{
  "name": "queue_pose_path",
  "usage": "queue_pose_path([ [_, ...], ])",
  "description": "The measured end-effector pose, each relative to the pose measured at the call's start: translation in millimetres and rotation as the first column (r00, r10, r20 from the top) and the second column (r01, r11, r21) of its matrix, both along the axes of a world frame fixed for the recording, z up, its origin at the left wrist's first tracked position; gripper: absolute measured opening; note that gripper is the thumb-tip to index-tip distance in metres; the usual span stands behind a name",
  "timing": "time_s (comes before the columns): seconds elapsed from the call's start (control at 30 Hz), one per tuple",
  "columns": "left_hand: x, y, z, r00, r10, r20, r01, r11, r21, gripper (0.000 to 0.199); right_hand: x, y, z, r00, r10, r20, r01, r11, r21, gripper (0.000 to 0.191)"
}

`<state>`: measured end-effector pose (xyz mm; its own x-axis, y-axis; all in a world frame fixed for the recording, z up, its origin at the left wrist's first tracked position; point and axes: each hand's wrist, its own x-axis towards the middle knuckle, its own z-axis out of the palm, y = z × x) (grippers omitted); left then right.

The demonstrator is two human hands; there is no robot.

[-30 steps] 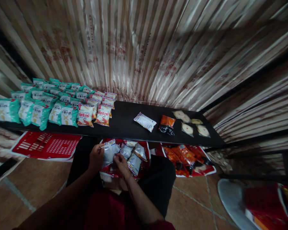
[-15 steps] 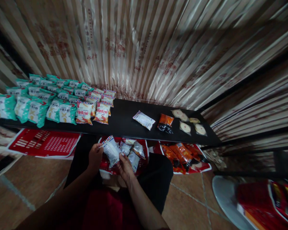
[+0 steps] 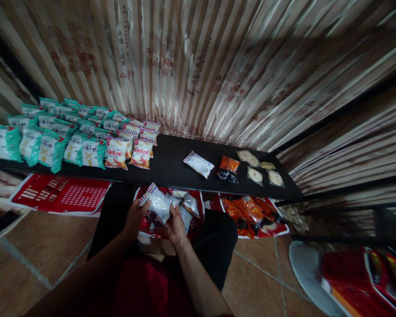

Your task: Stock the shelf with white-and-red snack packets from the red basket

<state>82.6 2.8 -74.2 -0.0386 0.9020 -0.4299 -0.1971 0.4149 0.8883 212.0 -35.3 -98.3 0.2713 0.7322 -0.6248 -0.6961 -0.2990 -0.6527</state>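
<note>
Both hands hold one white snack packet [image 3: 158,202] with a red-and-blue striped edge, just below the front edge of the black shelf [image 3: 171,169]. My left hand [image 3: 134,216] grips its left end and my right hand [image 3: 175,224] its right end. Under the packet, a red bag [image 3: 198,220] in my lap holds several more such packets. On the shelf lie rows of green packets [image 3: 49,141], red-and-white packets [image 3: 130,147], one white packet [image 3: 199,164], an orange-and-black packet [image 3: 228,169] and several round cakes in clear wrap [image 3: 260,169].
A striped curtain [image 3: 198,66] hangs behind the shelf. A red bag with orange packets [image 3: 251,213] lies under the shelf at the right, and a flat red bag [image 3: 59,196] at the left. At the lower right stand a white stool [image 3: 305,268] and a red pack [image 3: 366,277].
I have lifted one striped-edge packet out of the red bag and raised it toward the shelf edge, both hands rising with it. The view has shifted slightly.
</note>
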Motion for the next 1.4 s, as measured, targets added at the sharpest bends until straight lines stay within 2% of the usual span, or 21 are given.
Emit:
queue_pose_path([
  [0.17, -0.1, -3.7, -2.5, 0.987, 0.074, 0.143, -0.062, 0.994, -0.091, 0.032, -2.8, 1.1, 12.7, 0.998, 0.006, -0.059, -0.004, 0.999, 0.042, 0.044],
  [0.4, -4.1, -7.8, -14.0, 0.986, 0.112, 0.121, -0.099, 0.989, -0.108, 0.029, 0.0, 1.6, 2.5, 0.998, 0.05, 0.031, -0.052, 0.997, 0.059, 0.035],
  [0.53, -3.3, -10.4, -15.3, 0.993, 0.104, 0.055, -0.099, 0.992, -0.08, 0.034, 2.2, 4.3, 1.8, 0.994, 0.069, 0.082, -0.074, 0.995, 0.063, 0.032],
  [0.63, -5.1, -11.8, -19.9, 1.0, 0.03, 0.0, -0.03, 1.0, 0.005, 0.041, 4.8, 6.1, 2.4, 0.99, 0.097, 0.105, -0.101, 0.994, 0.033, 0.029],
  [0.7, -7.7, -11.9, -27.1, 0.993, -0.012, -0.117, 0.02, 0.998, 0.062, 0.044, 6.6, 6.8, 1.5, 0.985, 0.116, 0.126, -0.119, 0.993, 0.019, 0.028],
  [0.8, -11.8, -11.6, -40.7, 0.939, -0.026, -0.344, 0.095, 0.978, 0.185, 0.046, 8.7, 7.1, -1.9, 0.98, 0.128, 0.152, -0.13, 0.991, 0.005, 0.026],
  [0.87, -14.2, -11.8, -47.4, 0.879, 0.014, -0.477, 0.169, 0.925, 0.339, 0.045, 9.4, 7.1, -5.0, 0.976, 0.141, 0.165, -0.143, 0.99, 0.001, 0.026],
  [0.9, -15.4, -12.2, -49.3, 0.839, 0.046, -0.542, 0.222, 0.881, 0.418, 0.044, 9.5, 7.2, -6.5, 0.973, 0.15, 0.175, -0.152, 0.988, 0.0, 0.026],
  [0.97, -17.8, -13.2, -49.5, 0.74, 0.122, -0.661, 0.352, 0.768, 0.535, 0.039, 8.9, 7.5, -9.2, 0.963, 0.177, 0.201, -0.179, 0.984, -0.01, 0.027],
  [1.07, -21.2, -14.4, -43.5, 0.624, 0.21, -0.753, 0.543, 0.577, 0.611, 0.032, 7.4, 8.7, -10.6, 0.947, 0.232, 0.224, -0.227, 0.973, -0.046, 0.029],
  [1.13, -23.3, -14.5, -38.3, 0.599, 0.242, -0.764, 0.629, 0.448, 0.635, 0.032, 6.8, 9.6, -9.4, 0.942, 0.255, 0.217, -0.25, 0.967, -0.053, 0.03],
  [1.2, -25.4, -14.2, -33.9, 0.595, 0.236, -0.768, 0.685, 0.351, 0.638, 0.034, 7.2, 10.4, -7.2, 0.941, 0.265, 0.212, -0.261, 0.964, -0.051, 0.029],
  [1.3, -28.8, -13.6, -29.9, 0.584, 0.214, -0.783, 0.737, 0.265, 0.621, 0.038, 9.5, 10.9, -3.8, 0.935, 0.287, 0.206, -0.281, 0.958, -0.061, 0.027],
  [1.4, -31.7, -14.2, -26.0, 0.573, 0.217, -0.79, 0.766, 0.202, 0.611, 0.037, 12.9, 10.9, -2.1, 0.93, 0.312, 0.196, -0.302, 0.95, -0.08, 0.025],
])
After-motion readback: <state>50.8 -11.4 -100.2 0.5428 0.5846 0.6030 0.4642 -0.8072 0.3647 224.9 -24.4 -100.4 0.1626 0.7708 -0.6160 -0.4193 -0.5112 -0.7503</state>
